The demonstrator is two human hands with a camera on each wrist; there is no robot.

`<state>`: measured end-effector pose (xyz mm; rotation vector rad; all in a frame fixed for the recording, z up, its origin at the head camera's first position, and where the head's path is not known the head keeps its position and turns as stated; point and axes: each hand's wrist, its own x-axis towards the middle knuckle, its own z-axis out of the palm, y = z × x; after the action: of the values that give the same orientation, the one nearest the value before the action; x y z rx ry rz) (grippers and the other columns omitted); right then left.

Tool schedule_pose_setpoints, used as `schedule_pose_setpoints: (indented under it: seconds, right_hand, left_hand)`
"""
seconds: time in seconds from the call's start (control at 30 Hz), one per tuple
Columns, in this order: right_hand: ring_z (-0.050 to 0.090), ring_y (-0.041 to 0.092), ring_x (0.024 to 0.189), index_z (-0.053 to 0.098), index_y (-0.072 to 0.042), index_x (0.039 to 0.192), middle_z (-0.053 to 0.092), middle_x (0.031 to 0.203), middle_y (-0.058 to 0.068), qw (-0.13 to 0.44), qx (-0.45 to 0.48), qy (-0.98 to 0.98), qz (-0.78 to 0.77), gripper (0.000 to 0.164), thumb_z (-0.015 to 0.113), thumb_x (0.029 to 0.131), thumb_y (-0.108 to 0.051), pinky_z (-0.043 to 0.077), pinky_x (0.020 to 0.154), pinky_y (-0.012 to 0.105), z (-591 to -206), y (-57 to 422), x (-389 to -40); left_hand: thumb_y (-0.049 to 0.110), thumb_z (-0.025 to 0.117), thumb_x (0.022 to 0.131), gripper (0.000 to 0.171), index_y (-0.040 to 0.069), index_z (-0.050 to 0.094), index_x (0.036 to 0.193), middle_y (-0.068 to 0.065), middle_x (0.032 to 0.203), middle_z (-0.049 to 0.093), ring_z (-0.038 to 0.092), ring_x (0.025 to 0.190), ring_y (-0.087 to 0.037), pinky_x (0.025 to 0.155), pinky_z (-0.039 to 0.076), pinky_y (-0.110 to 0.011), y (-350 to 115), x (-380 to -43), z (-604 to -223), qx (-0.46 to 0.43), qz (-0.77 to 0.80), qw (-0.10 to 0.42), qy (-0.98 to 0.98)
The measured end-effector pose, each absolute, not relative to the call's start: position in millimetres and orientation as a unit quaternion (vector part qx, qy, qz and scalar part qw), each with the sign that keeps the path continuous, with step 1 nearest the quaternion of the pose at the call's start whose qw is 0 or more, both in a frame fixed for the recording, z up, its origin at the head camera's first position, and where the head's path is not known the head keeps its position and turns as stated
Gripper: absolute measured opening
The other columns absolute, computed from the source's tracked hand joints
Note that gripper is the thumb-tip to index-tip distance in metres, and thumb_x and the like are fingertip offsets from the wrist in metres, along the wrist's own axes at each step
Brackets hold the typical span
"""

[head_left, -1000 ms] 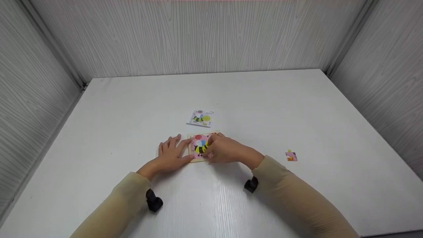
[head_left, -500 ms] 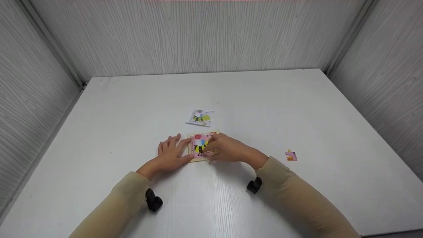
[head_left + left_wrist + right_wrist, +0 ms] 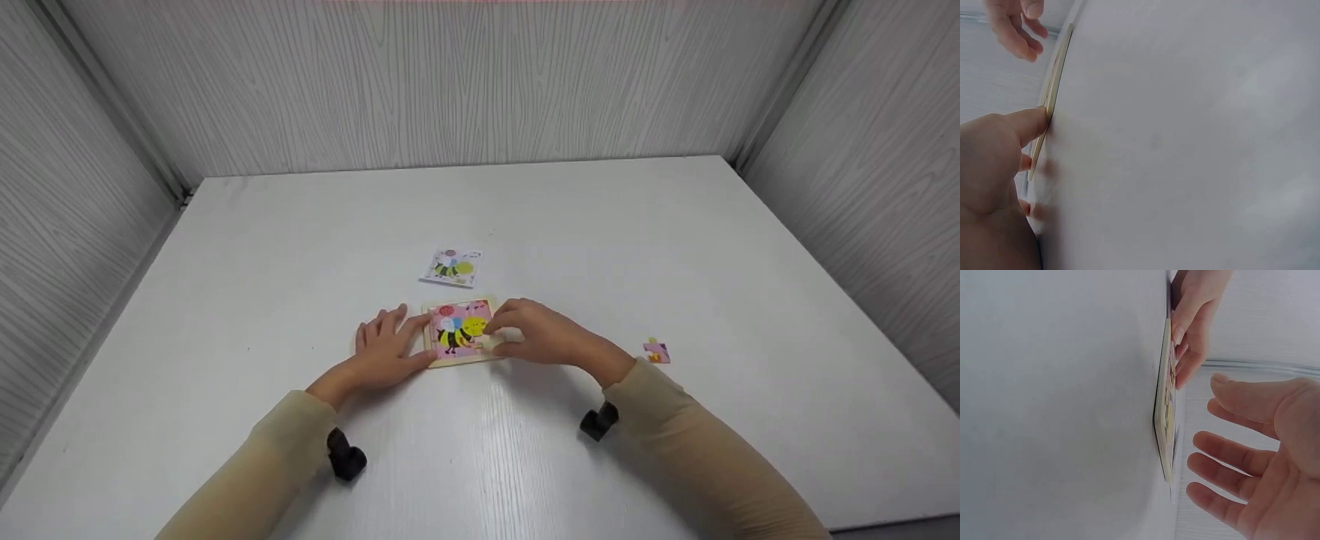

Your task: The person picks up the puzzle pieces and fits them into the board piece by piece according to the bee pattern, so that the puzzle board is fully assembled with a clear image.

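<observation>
A small jigsaw puzzle (image 3: pixel 454 324) of a yellow-and-black bee on pink lies in a pale wooden frame on the table. Bare wood shows at its lower right. My left hand (image 3: pixel 386 351) lies flat at the left side, thumb and index finger touching the frame's edge; in the left wrist view the thumb (image 3: pixel 1033 124) presses on that edge. Over the right side hovers my right hand (image 3: pixel 544 334), fingers loosely bent with nothing between them; the right wrist view shows them apart from the frame (image 3: pixel 1159 399). A loose pink puzzle piece (image 3: pixel 659 352) lies farther right.
Just behind the frame lies a square card (image 3: pixel 452 268) with the same bee picture. The white table (image 3: pixel 300 225) is bordered by pale wood-grain panels (image 3: pixel 465 82) at the back and both sides. Each cuff carries a black wrist mount.
My right hand has drawn back to the right from the puzzle and its fingers have parted, uncovering the bee's face and the bare wood. The left hand stays at the frame's left edge.
</observation>
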<state>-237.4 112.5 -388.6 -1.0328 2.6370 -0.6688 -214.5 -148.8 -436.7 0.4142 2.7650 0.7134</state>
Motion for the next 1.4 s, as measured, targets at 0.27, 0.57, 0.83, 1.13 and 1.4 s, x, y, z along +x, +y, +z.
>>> schedule_pose_setpoints:
  seconds: [0.27, 0.57, 0.83, 1.13, 1.4]
  right_hand:
    - [0.052, 0.021, 0.107, 0.068, -0.007, 0.110, 0.060, 0.111, 0.005, 0.096, -0.361, 0.893, -0.250, 0.026, 0.068, 0.085, -0.015, 0.043, 0.091, 0.038, -388, 133, -237]
    - [0.053, 0.020, 0.108, 0.067, -0.007, 0.111, 0.060, 0.111, 0.002, 0.074, -0.343, 0.896, -0.274, 0.027, 0.069, 0.085, -0.016, 0.043, 0.091, 0.039, -388, 165, -236]
    - [0.053, 0.023, 0.109, 0.065, -0.006, 0.113, 0.059, 0.112, 0.002, 0.069, -0.336, 0.888, -0.306, 0.029, 0.068, 0.086, -0.017, 0.043, 0.090, 0.044, -388, 193, -234]
    - [0.052, 0.031, 0.110, 0.064, -0.007, 0.115, 0.058, 0.114, 0.003, 0.069, -0.298, 0.897, -0.318, 0.031, 0.066, 0.087, -0.021, 0.042, 0.088, 0.050, -389, 231, -231]
    - [0.051, 0.028, 0.110, 0.064, -0.008, 0.115, 0.057, 0.115, 0.001, 0.076, -0.260, 0.906, -0.325, 0.030, 0.066, 0.088, -0.021, 0.044, 0.087, 0.044, -390, 262, -226]
  left_hand:
    - [0.050, 0.050, 0.091, 0.067, 0.020, 0.026, 0.147, -0.018, 0.153, 0.004, -0.004, 0.136, -0.042, 0.104, -0.007, -0.059, -150, -215, -437, 0.144, 0.247, 0.120, 0.951]
    - [0.049, 0.050, 0.091, 0.067, 0.021, 0.026, 0.147, -0.017, 0.153, 0.003, -0.005, 0.136, -0.041, 0.104, -0.009, -0.058, -148, -215, -437, 0.141, 0.248, 0.126, 0.950]
    - [0.050, 0.050, 0.091, 0.068, 0.021, 0.026, 0.147, -0.017, 0.153, 0.004, -0.005, 0.137, -0.041, 0.104, -0.008, -0.059, -148, -214, -437, 0.138, 0.248, 0.125, 0.951]
    - [0.050, 0.050, 0.091, 0.068, 0.020, 0.026, 0.147, -0.018, 0.153, 0.004, -0.005, 0.136, -0.041, 0.104, -0.008, -0.059, -148, -215, -438, 0.141, 0.250, 0.125, 0.950]
    - [0.049, 0.051, 0.091, 0.068, 0.019, 0.027, 0.147, -0.018, 0.153, 0.005, -0.005, 0.136, -0.042, 0.104, -0.008, -0.058, -150, -215, -439, 0.146, 0.262, 0.119, 0.946]
